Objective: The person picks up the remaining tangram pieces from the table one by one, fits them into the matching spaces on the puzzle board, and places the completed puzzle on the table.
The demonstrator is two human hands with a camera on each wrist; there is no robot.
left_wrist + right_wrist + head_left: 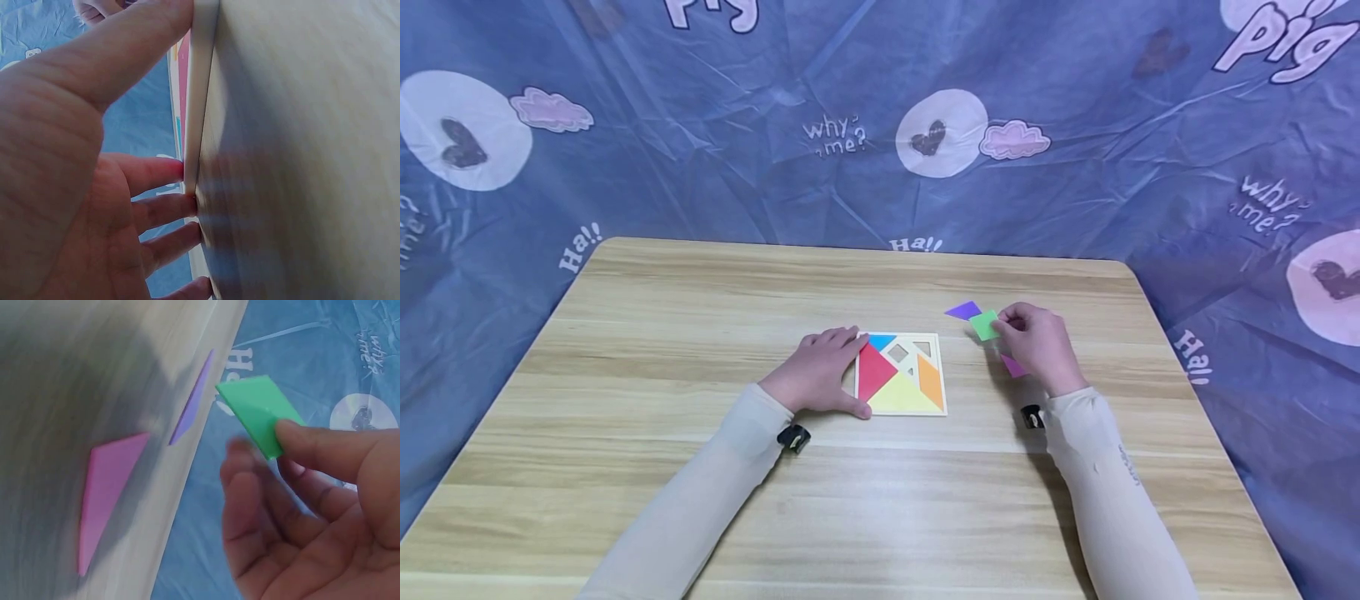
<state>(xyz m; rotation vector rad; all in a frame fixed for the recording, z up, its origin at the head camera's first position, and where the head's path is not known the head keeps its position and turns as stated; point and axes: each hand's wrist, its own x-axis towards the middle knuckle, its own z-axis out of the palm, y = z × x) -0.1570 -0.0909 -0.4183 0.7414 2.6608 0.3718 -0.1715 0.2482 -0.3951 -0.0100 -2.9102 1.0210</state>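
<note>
My right hand [1037,346] pinches a green square tangram piece [983,326] between thumb and fingers. The right wrist view shows this green piece [259,412] raised off the tabletop. Beyond it lies a purple triangle piece [964,311], and a pink triangle piece [1015,366] is partly hidden below the hand. At the left side of a tangram board [945,392], my left hand [820,371] rests with spread fingers and thumb touching its edge. Red [874,373], yellow [898,396], orange [930,383] and blue [881,341] pieces sit in the board, beside several open recesses.
A wood-grain table [700,300] carries everything. Behind it and along its sides hangs a blue printed cloth [737,167]. Each wrist wears a small black camera, one on the left [793,438] and one on the right [1032,416].
</note>
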